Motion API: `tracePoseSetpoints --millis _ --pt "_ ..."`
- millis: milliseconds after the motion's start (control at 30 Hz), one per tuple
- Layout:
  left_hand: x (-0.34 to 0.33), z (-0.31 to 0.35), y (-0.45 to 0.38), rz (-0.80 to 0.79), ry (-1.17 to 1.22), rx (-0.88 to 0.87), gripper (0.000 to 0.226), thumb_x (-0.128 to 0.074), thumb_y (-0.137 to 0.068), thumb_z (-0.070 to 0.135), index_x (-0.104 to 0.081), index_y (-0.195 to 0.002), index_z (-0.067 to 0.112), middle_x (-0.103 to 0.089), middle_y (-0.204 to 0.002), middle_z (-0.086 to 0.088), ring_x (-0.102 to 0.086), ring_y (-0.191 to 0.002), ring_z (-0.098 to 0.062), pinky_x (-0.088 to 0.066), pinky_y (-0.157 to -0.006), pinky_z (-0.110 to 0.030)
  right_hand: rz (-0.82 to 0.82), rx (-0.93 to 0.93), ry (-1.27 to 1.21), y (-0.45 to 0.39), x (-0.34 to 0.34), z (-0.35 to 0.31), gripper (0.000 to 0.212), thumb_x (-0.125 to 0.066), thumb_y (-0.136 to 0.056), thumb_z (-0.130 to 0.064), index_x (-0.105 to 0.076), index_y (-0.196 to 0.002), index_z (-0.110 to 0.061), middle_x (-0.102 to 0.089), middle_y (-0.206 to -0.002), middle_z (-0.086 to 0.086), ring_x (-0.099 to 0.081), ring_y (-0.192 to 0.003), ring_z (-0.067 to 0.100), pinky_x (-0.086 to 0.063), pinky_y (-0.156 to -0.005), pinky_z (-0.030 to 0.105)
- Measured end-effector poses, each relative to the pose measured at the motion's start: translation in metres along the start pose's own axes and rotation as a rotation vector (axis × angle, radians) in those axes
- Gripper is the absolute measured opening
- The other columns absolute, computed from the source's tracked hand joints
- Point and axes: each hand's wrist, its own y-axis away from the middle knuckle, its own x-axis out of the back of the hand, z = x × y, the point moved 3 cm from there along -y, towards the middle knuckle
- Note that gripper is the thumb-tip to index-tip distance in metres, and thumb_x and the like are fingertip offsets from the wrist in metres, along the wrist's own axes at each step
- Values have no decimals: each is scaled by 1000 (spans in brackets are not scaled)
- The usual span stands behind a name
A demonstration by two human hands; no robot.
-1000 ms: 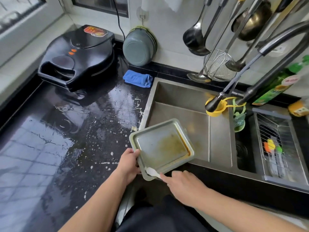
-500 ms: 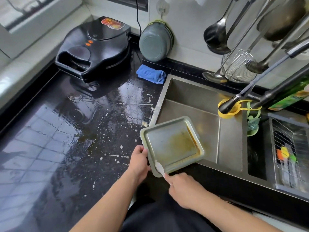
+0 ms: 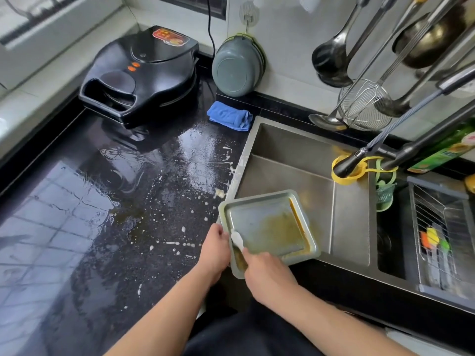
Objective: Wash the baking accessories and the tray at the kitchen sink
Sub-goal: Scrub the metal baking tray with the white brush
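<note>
A square metal baking tray (image 3: 259,219) smeared with brown-yellow residue hangs tilted over the near left corner of the steel sink (image 3: 295,160). My left hand (image 3: 214,249) grips the tray's near left rim. My right hand (image 3: 267,276) holds a small white spatula (image 3: 237,239), whose tip lies inside the tray at its near left corner. Brown liquid has pooled along the tray's near and right edges.
The wet black counter (image 3: 128,201) is spattered with white drops. A black electric griddle (image 3: 144,73), a grey bowl (image 3: 237,66) and a blue cloth (image 3: 230,115) stand behind. A dark faucet (image 3: 359,160) overhangs the sink; a drainer basket (image 3: 442,227) sits right.
The spatula tip has moved from the tray's near rim up into its left corner. The camera view has shifted left and nearer; the tray stays in my left hand.
</note>
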Motion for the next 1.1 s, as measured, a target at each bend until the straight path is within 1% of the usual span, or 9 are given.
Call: tracePoseSetpoints --millis 133,267,433,533,633,800,933,1000,1100 --pt "1 6 6 -32 8 -18 22 -45 -88 35 -50 -95 14 -62 -84 -11 -59 -72 -24 -56 -64 -46 60 -54 -22 -49 18 -12 48 -33 -103 -16 -42 -149 -24 -61 -127 14 -59 -114 36 -50 -89 42" --pt "4 5 -3 -65 7 31 24 -44 -90 29 -50 -101 9 -67 -98 -25 -70 -79 -34 -58 -65 -64 11 -17 -61 -38 17 -3 50 -34 -106 -22 -36 -154 -32 -59 -130 13 -58 -115 35 -50 -91 41" --pt "4 -1 -6 -52 -89 14 29 -41 -84 44 -51 -95 20 -68 -92 -10 -69 -85 -30 -59 -81 -59 27 -7 43 -8 2 0 56 -38 -103 -15 -30 -157 -29 -57 -125 12 -58 -111 34 -48 -88 43" --pt "5 -9 -12 -67 -130 10 19 -48 -84 37 -52 -97 24 -69 -94 -7 -71 -90 -31 -59 -82 -59 141 -11 191 -37 18 -2 55 -40 -103 -11 -31 -155 -25 -53 -127 13 -59 -112 36 -47 -89 44" --pt "9 0 -5 -61 -216 -23 16 -55 -86 21 -52 -101 24 -67 -98 -3 -69 -91 -24 -59 -83 -53 203 101 311 -54 32 14 56 -42 -99 -5 -37 -152 -22 -54 -127 15 -57 -114 37 -47 -89 43" --pt "8 7 -9 -21 -393 -43 19 -47 -98 16 -50 -118 16 -64 -111 -6 -60 -102 -29 -43 -81 -36 285 196 544 -69 46 102 56 -54 -86 -3 -58 -139 -21 -62 -114 20 -63 -102 40 -51 -82 46" --pt "7 5 -12 -25 -393 -36 17 -45 -98 13 -48 -114 14 -63 -110 -9 -59 -96 -28 -41 -77 -36 120 55 676 -34 65 161 76 -52 -93 -1 -26 -159 -29 -51 -128 9 -54 -117 29 -43 -95 38" --pt "6 5 -13 -29 -408 -43 17 -45 -98 13 -47 -115 13 -62 -109 -10 -57 -92 -28 -40 -74 -36 95 45 632 -25 73 162 77 -49 -96 0 -19 -160 -30 -48 -130 7 -52 -119 27 -41 -96 35" --pt "3 4 -15 -19 -456 -57 13 -46 -99 13 -45 -111 13 -61 -106 -12 -56 -91 -29 -40 -75 -36 136 58 441 -47 67 124 53 -52 -98 -8 -47 -148 -26 -55 -117 10 -57 -113 35 -45 -90 40"
